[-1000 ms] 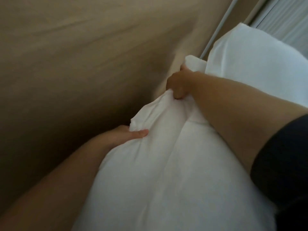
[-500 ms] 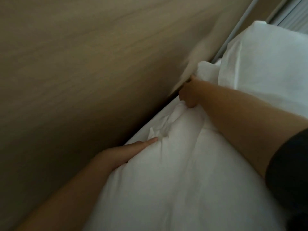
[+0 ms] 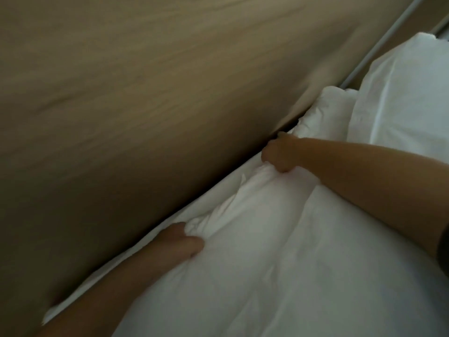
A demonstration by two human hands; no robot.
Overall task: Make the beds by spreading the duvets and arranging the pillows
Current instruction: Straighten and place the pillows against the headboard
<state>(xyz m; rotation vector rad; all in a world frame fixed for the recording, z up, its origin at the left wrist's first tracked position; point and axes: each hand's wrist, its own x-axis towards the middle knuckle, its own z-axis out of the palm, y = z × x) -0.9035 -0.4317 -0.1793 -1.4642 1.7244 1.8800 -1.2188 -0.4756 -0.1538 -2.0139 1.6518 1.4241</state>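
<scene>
Fingers: both sets are curled tight, pinching the bunched top edge of the pillow.
Right hand: grips the far end of that edge, close to the wooden panel.
Left hand: grips the near end.
Pillow position: lies along the panel, beside a second pillow.
Technique: probably pull both ends apart evenly to flatten the bunching, then seat the edge flush.

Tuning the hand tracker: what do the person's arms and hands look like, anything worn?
Left hand and right hand are bare: no gloves, rings or watch visible. Both forearms uncovered; a dark sleeve starts high on the right arm, at the frame edge. Dim, soft footage.
</scene>
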